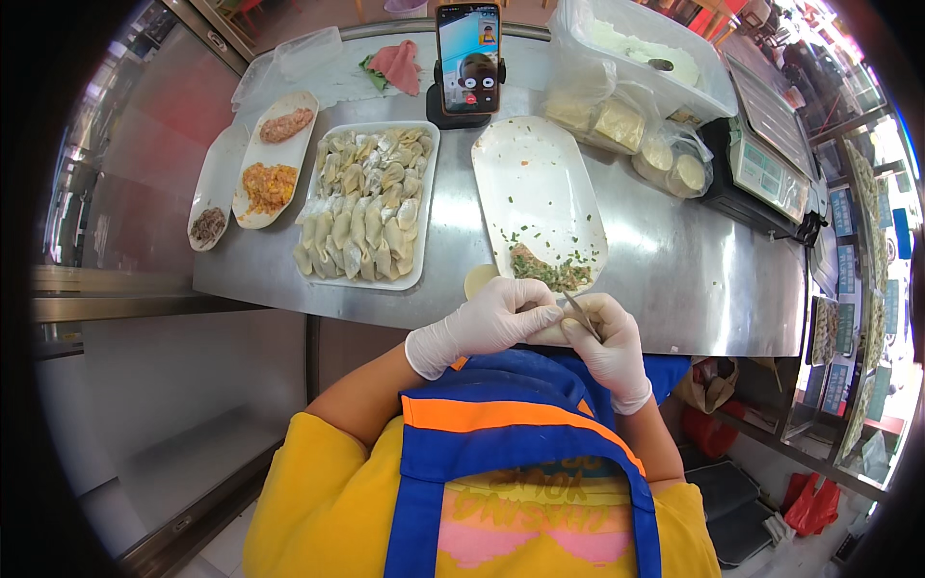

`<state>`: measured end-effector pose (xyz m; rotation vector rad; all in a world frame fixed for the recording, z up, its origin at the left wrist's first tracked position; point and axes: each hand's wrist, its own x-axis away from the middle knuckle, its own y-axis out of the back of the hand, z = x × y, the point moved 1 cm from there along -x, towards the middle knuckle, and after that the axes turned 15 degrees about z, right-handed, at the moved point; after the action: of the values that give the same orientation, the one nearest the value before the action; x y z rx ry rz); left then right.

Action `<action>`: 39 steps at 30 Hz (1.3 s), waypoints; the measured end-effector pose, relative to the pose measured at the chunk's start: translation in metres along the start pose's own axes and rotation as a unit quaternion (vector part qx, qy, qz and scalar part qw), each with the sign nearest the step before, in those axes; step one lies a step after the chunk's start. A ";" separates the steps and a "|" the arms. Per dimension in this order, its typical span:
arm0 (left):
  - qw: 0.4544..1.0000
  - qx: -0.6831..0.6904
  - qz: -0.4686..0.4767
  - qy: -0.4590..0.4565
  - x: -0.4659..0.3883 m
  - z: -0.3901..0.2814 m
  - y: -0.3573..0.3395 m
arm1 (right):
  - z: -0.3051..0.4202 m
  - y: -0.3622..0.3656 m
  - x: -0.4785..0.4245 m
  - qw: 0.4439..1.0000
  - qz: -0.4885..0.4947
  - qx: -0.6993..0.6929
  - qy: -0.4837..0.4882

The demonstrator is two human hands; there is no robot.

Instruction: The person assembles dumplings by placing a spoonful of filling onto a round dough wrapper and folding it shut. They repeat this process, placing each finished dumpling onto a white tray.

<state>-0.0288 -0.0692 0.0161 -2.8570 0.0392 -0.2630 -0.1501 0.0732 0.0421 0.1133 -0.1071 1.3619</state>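
Note:
My left hand [498, 318], in a white disposable glove, pinches a pale dumpling [547, 336] at the table's front edge. My right hand [607, 347], gloved too, holds a thin metal filling spatula [580, 316] and rests its fingers against the same dumpling. The fingers partly hide the dumpling, so its closure cannot be seen. Just beyond my hands lies an oblong white plate [538, 177], with meat and chopped-green filling [551, 271] at its near end. A round dough wrapper [479, 279] shows beside my left hand. Left of it, a white tray [428, 209] holds rows of floured dumplings [361, 206].
Two plates with fillings [278, 155] [209, 224] stand at the left. A phone [468, 61] on a stand shows a video call at the back. Bagged wrappers [618, 124], a plastic tub of flour [643, 50] and a scale [766, 166] occupy the right; a cloth [397, 66] lies behind.

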 end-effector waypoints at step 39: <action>0.993 0.011 -0.106 -0.042 0.017 0.015 -0.001 | -0.029 0.001 0.002 0.973 -0.088 0.122 0.178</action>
<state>-0.0094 -0.0650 0.0050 -2.8483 -0.2832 -0.1822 -0.1502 0.0794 0.0134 0.0810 0.3647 1.1932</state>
